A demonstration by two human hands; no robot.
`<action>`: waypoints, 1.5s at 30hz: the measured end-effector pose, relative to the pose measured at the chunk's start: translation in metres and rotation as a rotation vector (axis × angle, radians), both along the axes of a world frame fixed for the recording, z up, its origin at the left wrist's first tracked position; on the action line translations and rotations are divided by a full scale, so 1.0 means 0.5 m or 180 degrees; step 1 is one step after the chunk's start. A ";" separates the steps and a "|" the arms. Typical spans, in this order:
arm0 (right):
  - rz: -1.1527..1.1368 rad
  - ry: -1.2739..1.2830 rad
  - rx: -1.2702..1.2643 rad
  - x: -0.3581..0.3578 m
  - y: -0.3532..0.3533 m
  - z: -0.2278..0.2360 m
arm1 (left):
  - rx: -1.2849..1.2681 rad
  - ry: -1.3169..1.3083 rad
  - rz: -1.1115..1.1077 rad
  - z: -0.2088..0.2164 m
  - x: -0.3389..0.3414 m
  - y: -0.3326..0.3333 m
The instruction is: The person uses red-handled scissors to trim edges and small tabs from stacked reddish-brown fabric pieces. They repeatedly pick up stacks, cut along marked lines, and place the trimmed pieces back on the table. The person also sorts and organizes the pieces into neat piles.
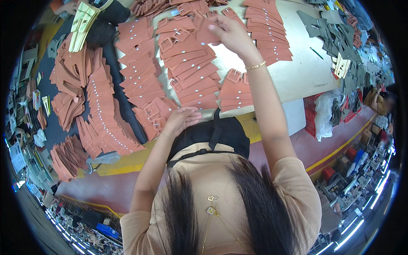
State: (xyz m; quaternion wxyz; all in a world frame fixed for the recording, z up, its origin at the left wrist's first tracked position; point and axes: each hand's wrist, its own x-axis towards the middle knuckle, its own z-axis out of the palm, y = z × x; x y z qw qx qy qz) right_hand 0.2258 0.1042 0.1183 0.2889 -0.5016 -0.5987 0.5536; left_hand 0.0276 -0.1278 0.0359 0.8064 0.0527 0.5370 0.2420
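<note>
My right hand (230,37) reaches to the far part of the table, its fingers closed on a terracotta leather piece (205,33). Under and around that piece lie overlapping rows of similar cut pieces, some with covered square buckles (167,43). At the table's near edge rests my left hand (185,120), fingers stretched out and holding nothing. Just beside it lies a buckled stack (153,111). A shorter stack with buckles (236,91) sits to the right, near the edge. White dots mark many of the pieces.
Black cloth on the left bears more terracotta stacks (106,110), with yellow pattern pieces (83,23) and a black object (111,15) behind. Dark green cut pieces (335,40) and a pen (316,53) lie at the right. A red crate (310,114) stands beyond the right edge.
</note>
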 end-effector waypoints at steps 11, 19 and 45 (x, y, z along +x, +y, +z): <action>-0.0047 0.0140 -0.1069 -0.109 0.062 -0.185 | -0.0042 0.0001 0.0422 -0.006 -0.042 -0.001; -0.0123 -0.0429 -0.0905 -0.060 0.050 -0.209 | -0.0119 0.0056 0.0595 -0.029 -0.052 -0.005; -0.0127 -0.3014 0.1536 0.225 -0.406 -0.235 | 0.0032 -0.0134 0.0749 -0.062 -0.042 -0.030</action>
